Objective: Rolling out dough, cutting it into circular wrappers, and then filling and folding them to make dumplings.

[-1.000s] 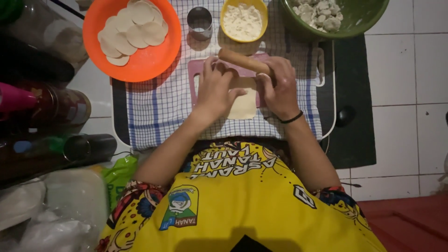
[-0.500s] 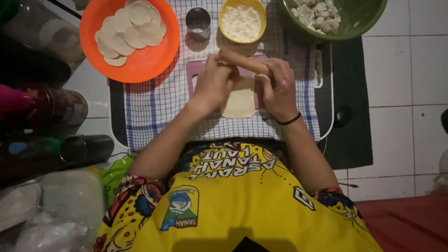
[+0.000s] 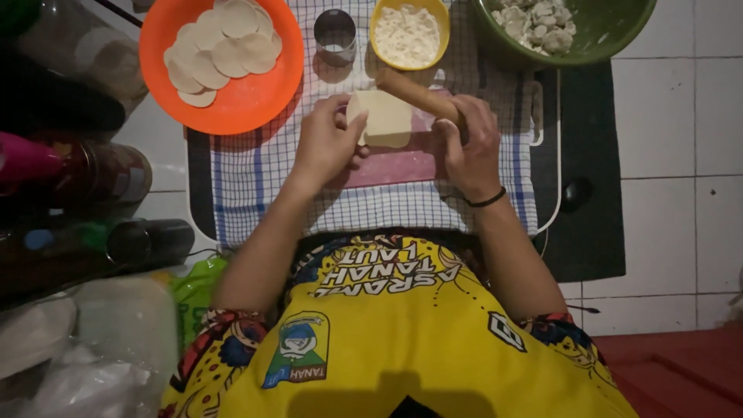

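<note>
Lifted off the pink board [image 3: 402, 166] since half a second ago, soft, tear-prone dough sheet [image 3: 381, 118] hangs pinched at its edge by left hand [image 3: 329, 143], right hand [image 3: 468, 147] clasping rolling pin [image 3: 414, 91].

A: What stands along the far edge?

B: An orange plate [image 3: 240, 101] with round pale dough discs [image 3: 220, 48], then a metal ring cutter [image 3: 335, 35], a yellow bowl [image 3: 379, 19] of white flour [image 3: 407, 35], and a green bowl [image 3: 604, 35] of pale lumps [image 3: 538, 23].

A: And under them?

B: A blue-checked white cloth [image 3: 255, 178] on a dark mat [image 3: 588, 224], over the white tiled floor [image 3: 681, 139].

A: To the left?

B: Dark bottles [image 3: 93, 248] lying sideways, a green packet [image 3: 193, 286], and clear plastic bags [image 3: 70, 364].
</note>
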